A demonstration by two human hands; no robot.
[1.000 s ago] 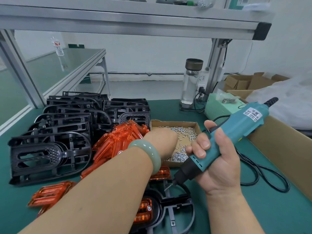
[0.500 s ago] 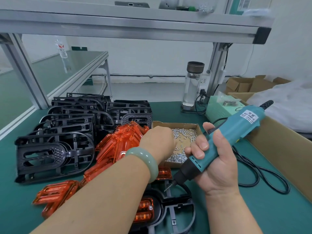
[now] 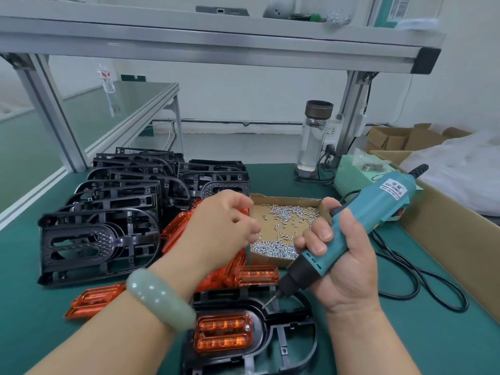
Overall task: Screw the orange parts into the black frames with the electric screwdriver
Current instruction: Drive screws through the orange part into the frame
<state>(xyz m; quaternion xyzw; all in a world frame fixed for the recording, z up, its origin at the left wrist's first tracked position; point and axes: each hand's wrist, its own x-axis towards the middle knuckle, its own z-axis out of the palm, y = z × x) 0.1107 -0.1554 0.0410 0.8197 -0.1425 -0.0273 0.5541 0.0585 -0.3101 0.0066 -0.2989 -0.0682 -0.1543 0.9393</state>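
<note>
My right hand [image 3: 343, 263] grips the teal electric screwdriver [image 3: 373, 212], tilted, with its bit just above the black frame [image 3: 286, 328] lying in front of me. An orange part [image 3: 223, 334] sits in that frame with one screw at its right end. My left hand [image 3: 219, 228] hovers at the left edge of the cardboard screw box [image 3: 270, 259], fingers curled and blurred; anything between them is hidden. Loose orange parts [image 3: 176, 231] are piled behind my left wrist, and one lies apart [image 3: 93, 300]. Stacked black frames [image 3: 100, 236] stand at the left.
A glass water bottle [image 3: 315, 139] and a green power unit [image 3: 351, 174] stand at the back. The screwdriver's black cable [image 3: 422, 282] loops on the green mat at the right, beside a large cardboard box [image 3: 454, 234]. An aluminium post [image 3: 51, 109] and a shelf [image 3: 216, 41] frame the bench.
My left hand has drawn back from over the screws to the box's left edge, and its fingers now show. The screwdriver has stayed over the frame.
</note>
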